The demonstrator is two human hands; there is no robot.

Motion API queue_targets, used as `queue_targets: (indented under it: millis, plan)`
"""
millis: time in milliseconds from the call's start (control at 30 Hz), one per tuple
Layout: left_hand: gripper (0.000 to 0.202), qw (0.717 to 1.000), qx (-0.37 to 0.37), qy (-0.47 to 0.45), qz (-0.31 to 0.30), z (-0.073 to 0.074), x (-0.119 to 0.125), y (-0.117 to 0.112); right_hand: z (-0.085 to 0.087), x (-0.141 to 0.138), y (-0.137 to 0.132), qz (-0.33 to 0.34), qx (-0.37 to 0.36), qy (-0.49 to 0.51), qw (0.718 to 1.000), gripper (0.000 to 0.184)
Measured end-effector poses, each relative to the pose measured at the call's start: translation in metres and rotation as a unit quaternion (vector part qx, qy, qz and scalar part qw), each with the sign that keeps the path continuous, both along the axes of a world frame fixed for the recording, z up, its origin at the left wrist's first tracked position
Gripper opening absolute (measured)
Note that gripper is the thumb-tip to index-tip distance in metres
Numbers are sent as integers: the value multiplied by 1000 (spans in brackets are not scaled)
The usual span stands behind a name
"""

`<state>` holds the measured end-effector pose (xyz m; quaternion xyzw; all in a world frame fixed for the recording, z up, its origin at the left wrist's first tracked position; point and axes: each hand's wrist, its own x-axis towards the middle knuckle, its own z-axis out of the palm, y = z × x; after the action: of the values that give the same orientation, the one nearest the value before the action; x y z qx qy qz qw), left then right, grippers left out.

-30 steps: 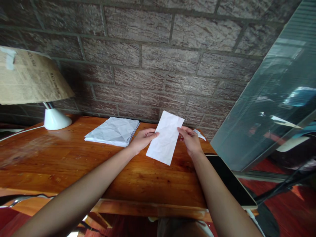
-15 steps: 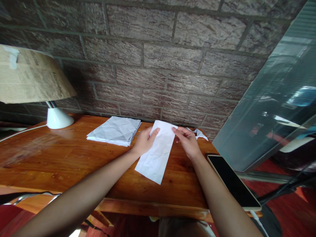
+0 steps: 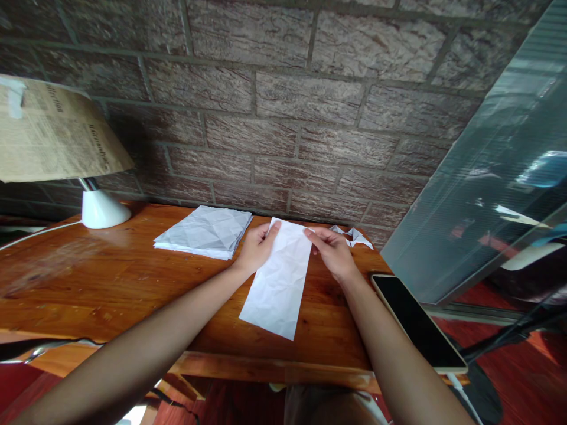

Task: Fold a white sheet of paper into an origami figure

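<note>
A long white strip of paper [image 3: 281,280], lightly creased, slants over the wooden table. My left hand [image 3: 258,247] pinches its upper left edge, the thumb lying on top. At the upper right corner, my right hand [image 3: 330,248] grips the sheet between thumb and fingers. The fingers under the paper are partly hidden. Left of my left hand lies a stack of creased white paper sheets [image 3: 204,232]. Just behind my right hand are folded white paper pieces [image 3: 358,238], partly covered by it.
A lamp with a newspaper-print shade [image 3: 57,133] stands at the left on the table [image 3: 110,277]. A tablet-like device [image 3: 419,321] with a white cable lies by the right edge. A brick wall [image 3: 274,147] rises behind, and a ribbed translucent panel [image 3: 469,183] stands right.
The paper strip has turned slightly, and its lower end has come a little nearer to me. Both hands keep their hold on it. The view has shifted slightly.
</note>
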<state>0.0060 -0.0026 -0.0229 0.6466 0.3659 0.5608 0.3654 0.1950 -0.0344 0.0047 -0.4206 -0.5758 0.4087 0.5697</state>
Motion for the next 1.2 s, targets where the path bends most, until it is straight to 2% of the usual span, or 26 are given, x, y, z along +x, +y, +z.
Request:
queue_targets:
  millis: [167,367,467,567,633,700,833,900,1033,1200]
  plan:
    - [52,999,31,-5,36,-2,-2,2,-1,-3,-1,9,0,-2,1000,33]
    - [46,998,49,14,41,1,-2,-2,-6,-4,-1,35,1,-11,999,37]
    - [40,1000,24,12,-7,4,0,-5,-6,-2,1,-13,10,15,1000,36]
    - [39,994,-59,19,-92,4,3,-7,-6,2,5,-69,22,60,996,37]
    - [40,986,-106,27,-126,2,4,-7,-6,5,8,-86,22,91,992,42]
    - [40,985,-108,32,-131,0,5,-7,-6,7,11,-103,22,107,989,47]
    - [37,994,-52,32,-90,-1,4,-6,-7,6,10,-137,5,122,983,52]
    - [37,998,-27,22,-48,1,3,-4,-8,2,7,-93,-31,110,989,50]
    - [42,1000,-5,-22,19,2,-2,0,-11,-9,-1,85,-102,8,991,45]
    - [47,993,-76,-75,-42,2,-3,0,-13,-15,-5,90,-101,14,991,41]
